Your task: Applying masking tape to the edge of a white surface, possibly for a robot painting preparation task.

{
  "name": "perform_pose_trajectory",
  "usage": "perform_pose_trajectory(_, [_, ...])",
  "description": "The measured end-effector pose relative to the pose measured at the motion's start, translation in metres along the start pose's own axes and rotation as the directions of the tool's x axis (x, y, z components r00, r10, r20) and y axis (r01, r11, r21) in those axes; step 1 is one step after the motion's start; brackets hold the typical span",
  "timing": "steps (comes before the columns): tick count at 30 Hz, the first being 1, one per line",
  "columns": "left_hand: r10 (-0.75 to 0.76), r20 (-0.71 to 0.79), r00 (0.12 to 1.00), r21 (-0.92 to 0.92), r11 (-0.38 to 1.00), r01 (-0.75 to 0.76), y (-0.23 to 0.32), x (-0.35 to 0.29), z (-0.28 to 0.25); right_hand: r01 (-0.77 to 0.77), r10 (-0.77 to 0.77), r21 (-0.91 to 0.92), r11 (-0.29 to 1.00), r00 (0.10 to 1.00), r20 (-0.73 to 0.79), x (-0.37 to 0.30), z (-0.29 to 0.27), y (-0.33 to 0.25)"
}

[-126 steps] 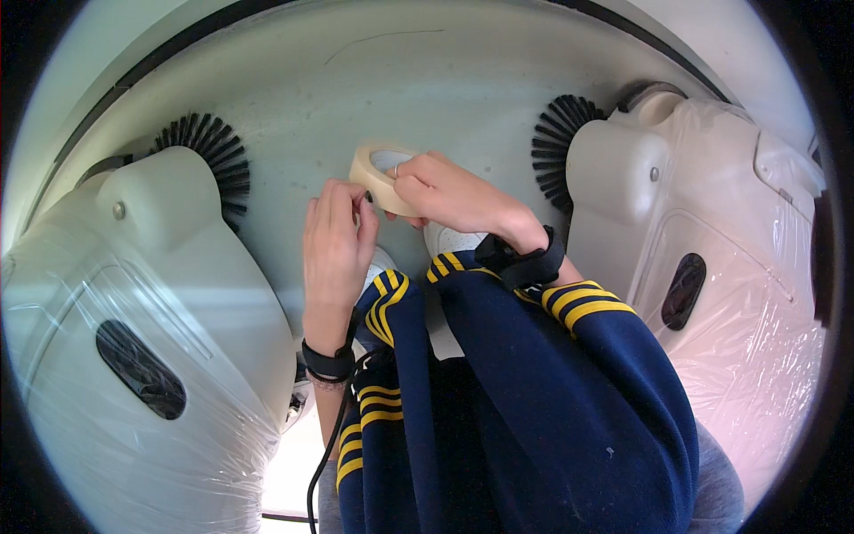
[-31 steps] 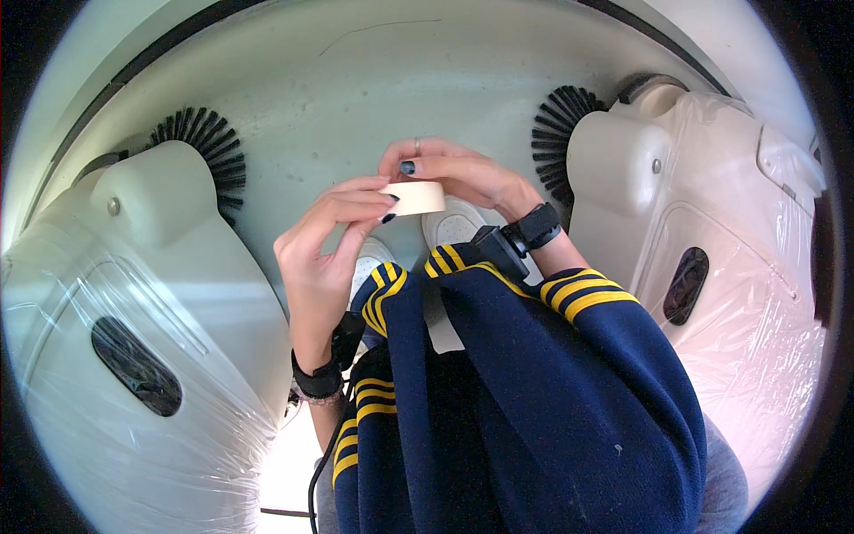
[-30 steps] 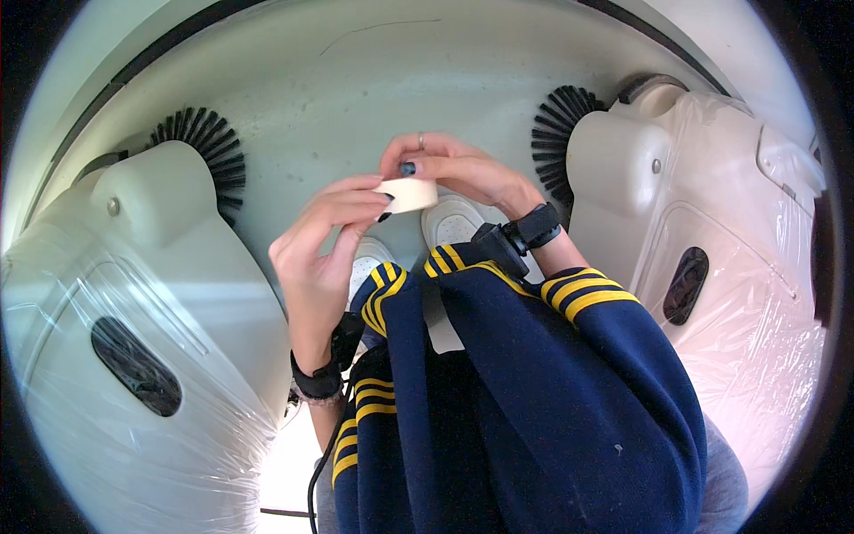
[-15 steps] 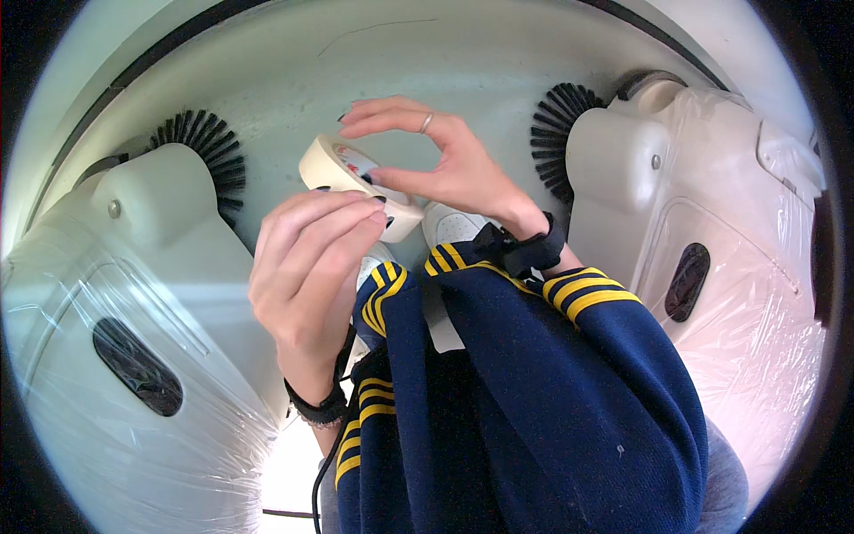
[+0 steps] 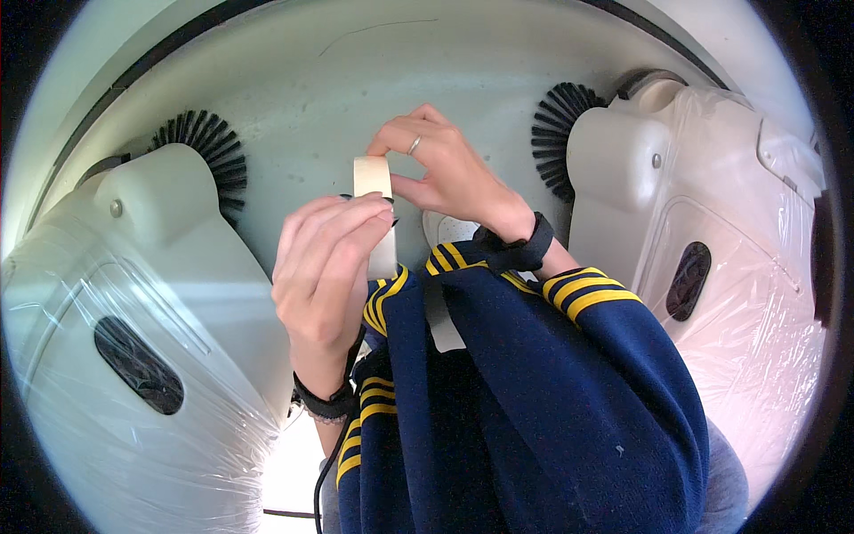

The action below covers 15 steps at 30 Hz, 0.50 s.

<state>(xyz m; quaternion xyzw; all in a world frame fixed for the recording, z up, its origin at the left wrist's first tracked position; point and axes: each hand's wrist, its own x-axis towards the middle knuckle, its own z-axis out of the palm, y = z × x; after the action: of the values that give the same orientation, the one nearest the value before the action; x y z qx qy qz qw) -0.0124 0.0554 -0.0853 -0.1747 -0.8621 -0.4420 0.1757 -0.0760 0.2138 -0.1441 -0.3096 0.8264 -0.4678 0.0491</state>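
A cream roll of masking tape (image 5: 372,176) is held up between my hands, turned so its outer band faces me. My left hand (image 5: 325,258) grips it from the left side, fingers lying across the band and hiding its middle. At the far end of the roll, my right hand (image 5: 455,173) pinches it, with the index finger at its top edge and the thumb by its right side. The fingertips of the right hand are partly hidden behind the roll. Its hollow core is out of sight now.
White machine housings wrapped in clear plastic film stand at left (image 5: 205,294) and right (image 5: 614,169). Each carries a round black bristle brush, one left (image 5: 209,151) and one right (image 5: 550,142). Below the hands are a white shoe (image 5: 452,230) and a pale green floor (image 5: 356,89).
The roll has turned from tilted, with its core showing, to edge-on. My left hand moved slightly right, and my right hand's spread fingers closed in on the roll's far end.
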Motion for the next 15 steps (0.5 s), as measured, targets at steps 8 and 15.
perform_pose_trajectory(8, [0.061,0.117,0.991,-0.018,0.998,-0.060,0.034,0.001,-0.034,-0.558,0.580,0.611,0.561,0.792,0.190,-0.022,0.030,0.063])
perform_pose_trajectory(15, [0.145,0.201,0.969,-0.143,0.983,-0.117,0.054,0.022,-0.036,-0.704,0.884,0.684,0.192,0.427,0.191,-0.063,0.009,0.075])
